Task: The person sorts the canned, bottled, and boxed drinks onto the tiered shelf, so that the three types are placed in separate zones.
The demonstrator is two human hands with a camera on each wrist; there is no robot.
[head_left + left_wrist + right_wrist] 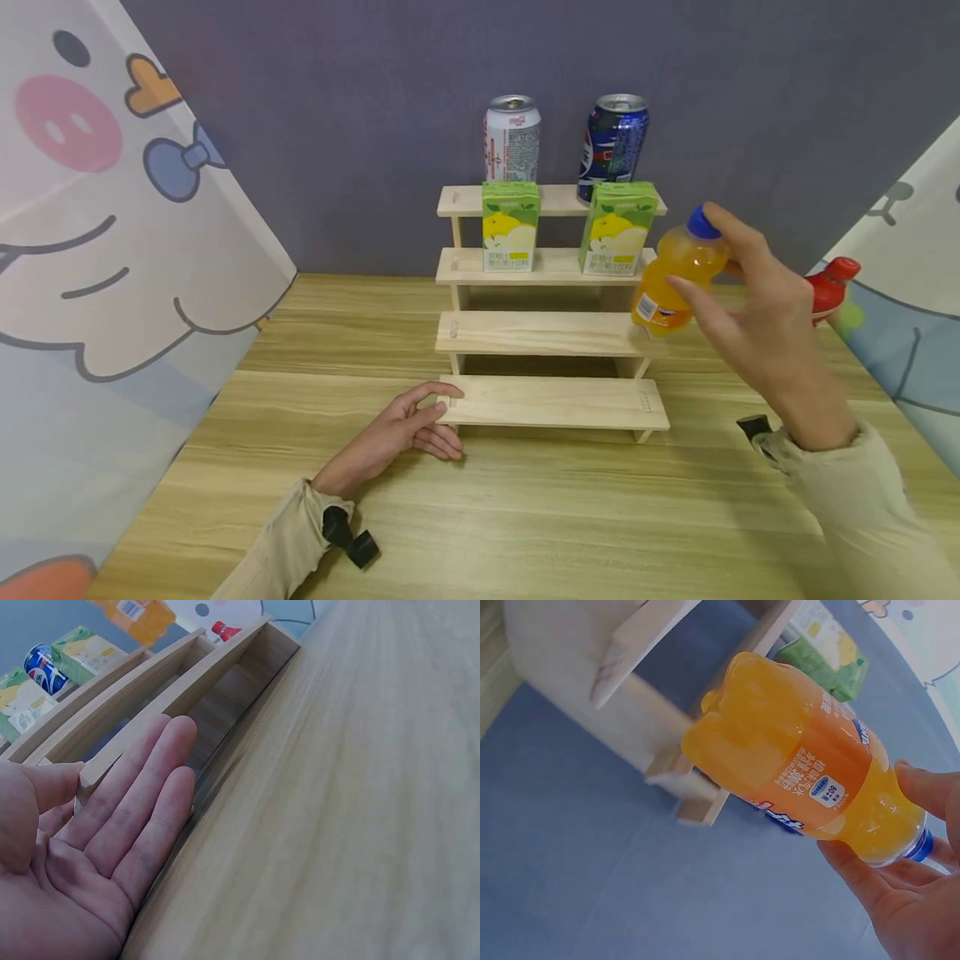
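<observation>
My right hand (pixel 772 325) grips a small bottle of orange soda (pixel 678 279) near its blue cap, thumb and fingers on either side of its upper part. The bottle tilts in the air by the right end of a four-step wooden display shelf (pixel 551 333). My left hand (pixel 405 425) holds the left end of the lowest step, with the thumb at its corner and the other fingers stretched out by its front. Two green juice boxes, one left (pixel 510 229) and one right (pixel 618 229), stand on the second step from the top.
On the top step stand a white can (pixel 512 137) and a dark blue can (pixel 615 137). A bottle with a red cap (pixel 831 287) shows partly behind my right wrist. The shelf stands on a wood-grain table (pixel 562 508) before a grey backdrop, with cartoon-printed panels (pixel 90 208) at both sides.
</observation>
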